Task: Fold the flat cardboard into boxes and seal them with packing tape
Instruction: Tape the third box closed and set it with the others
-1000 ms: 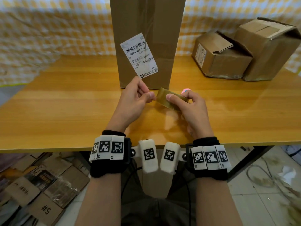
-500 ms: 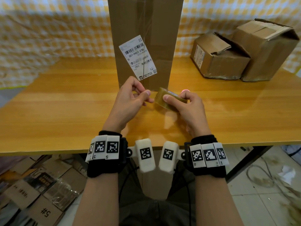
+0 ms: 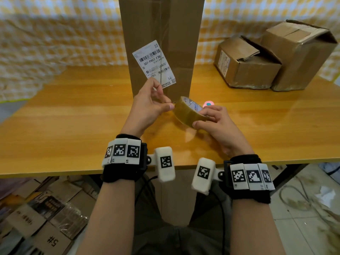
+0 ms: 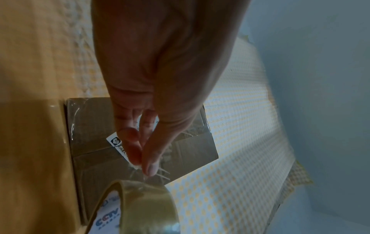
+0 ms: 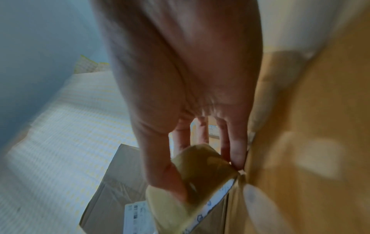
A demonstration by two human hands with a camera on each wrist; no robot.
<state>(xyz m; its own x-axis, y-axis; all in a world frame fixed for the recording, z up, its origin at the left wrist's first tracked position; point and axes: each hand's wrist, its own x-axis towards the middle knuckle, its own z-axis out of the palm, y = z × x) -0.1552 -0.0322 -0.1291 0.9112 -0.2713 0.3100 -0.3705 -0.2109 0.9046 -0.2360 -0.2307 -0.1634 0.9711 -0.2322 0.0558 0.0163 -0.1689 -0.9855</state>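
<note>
Wooden table (image 3: 73, 137) carries everything; tall cardboard box (image 3: 161, 43) stands upright at its middle, white shipping label (image 3: 153, 64) on the near face, clear tape visible across the box end in the left wrist view. Two smaller worn boxes (image 3: 272, 59) sit far right, touching each other, flaps partly open. Flattened cardboard (image 3: 36, 223) lies on the floor under the table edge. Tape roll (image 3: 187, 113), brown, is held just above the table in front of the tall box, tilted, core print facing up. Right hand (image 3: 219, 126) has thumb and fingers curled round the roll's rim. Left hand (image 3: 149, 105) has thumb and forefinger pinched together at the roll's left edge; in the left wrist view a crinkled bit of clear film (image 4: 138, 167) sits between the fingertips, probably the tape's loose end. Small pink object (image 3: 208, 103) behind the roll, can't tell what. Step looks like starting a strip: keep the roll steady, pull the end straight and level so it doesn't split or fold back on itself, then lay it on the box seam.
</note>
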